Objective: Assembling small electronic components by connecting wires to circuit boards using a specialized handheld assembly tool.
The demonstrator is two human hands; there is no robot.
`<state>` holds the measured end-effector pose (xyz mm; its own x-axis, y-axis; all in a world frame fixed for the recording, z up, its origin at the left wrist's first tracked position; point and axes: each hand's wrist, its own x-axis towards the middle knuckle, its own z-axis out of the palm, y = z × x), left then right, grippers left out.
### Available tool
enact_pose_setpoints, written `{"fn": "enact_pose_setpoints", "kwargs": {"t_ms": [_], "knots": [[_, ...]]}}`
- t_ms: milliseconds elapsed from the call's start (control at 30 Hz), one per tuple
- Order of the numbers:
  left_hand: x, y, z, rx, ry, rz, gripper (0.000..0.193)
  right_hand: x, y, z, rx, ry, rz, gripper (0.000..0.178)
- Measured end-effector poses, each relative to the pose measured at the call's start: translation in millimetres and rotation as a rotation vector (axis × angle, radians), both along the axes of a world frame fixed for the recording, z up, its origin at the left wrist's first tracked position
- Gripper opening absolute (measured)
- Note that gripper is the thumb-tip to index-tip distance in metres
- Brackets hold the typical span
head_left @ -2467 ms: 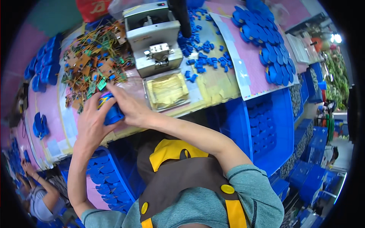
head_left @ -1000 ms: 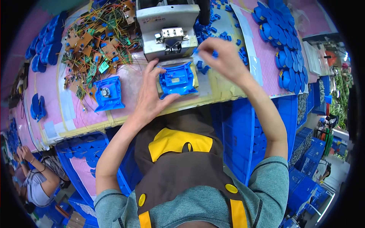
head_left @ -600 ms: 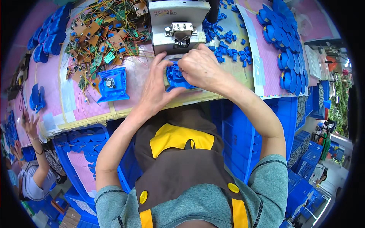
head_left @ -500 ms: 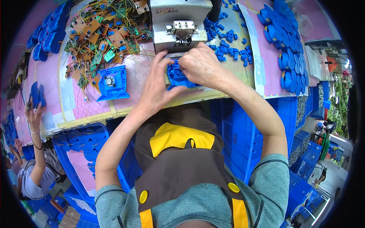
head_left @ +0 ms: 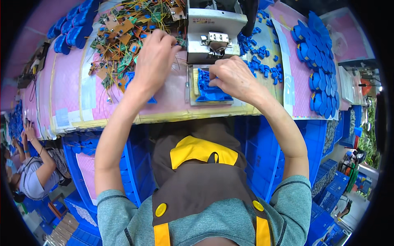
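Note:
My left hand (head_left: 154,61) is over the right side of a heap of small circuit boards with wires (head_left: 119,45), its fingers bent and closed together. What they pinch, if anything, is too small to make out. My right hand (head_left: 238,78) has its curled fingertips inside an open blue plastic housing (head_left: 213,96), closed on something hidden by the fingers. That housing lies on a pale fixture (head_left: 196,84) in front of a grey metal machine (head_left: 217,24). Another blue housing (head_left: 152,100) is mostly covered by my left forearm.
Small blue plastic parts (head_left: 258,61) are scattered right of the machine. Stacked blue rounded pieces (head_left: 322,82) stand at the far right, and more blue pieces (head_left: 78,28) at the back left. Blue crates (head_left: 262,160) sit below the table edge. A co-worker (head_left: 37,172) is at the left.
My left hand has let go of the blue housing and moved left and away to the circuit-board heap. My right hand stays at the housing. The whole view has shifted somewhat.

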<state>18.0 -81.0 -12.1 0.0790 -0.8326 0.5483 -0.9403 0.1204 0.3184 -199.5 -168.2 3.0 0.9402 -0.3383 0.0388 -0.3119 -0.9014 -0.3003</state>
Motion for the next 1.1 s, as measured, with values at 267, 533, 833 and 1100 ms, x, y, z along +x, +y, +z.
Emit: {"fn": "enact_pose_setpoints", "kwargs": {"t_ms": [267,533,833,1100], "knots": [[43.3,-22.7,11.3,0.078,-0.375,0.162,0.021,5.9,11.2,19.3,0.186,-0.248,-0.092,0.015],[47.7,-2.9,28.2,-0.289,-0.398,0.109,0.021,35.1,22.7,12.7,0.757,-0.479,-0.29,0.022],[4.8,35.6,37.3,-0.376,-0.358,0.103,0.018,77.9,34.6,11.6,1.359,-0.884,-0.349,0.02],[-10.4,77.3,19.5,-0.11,0.574,-0.139,0.009,72.0,40.2,6.8,1.461,-1.14,-0.362,0.014]]}}
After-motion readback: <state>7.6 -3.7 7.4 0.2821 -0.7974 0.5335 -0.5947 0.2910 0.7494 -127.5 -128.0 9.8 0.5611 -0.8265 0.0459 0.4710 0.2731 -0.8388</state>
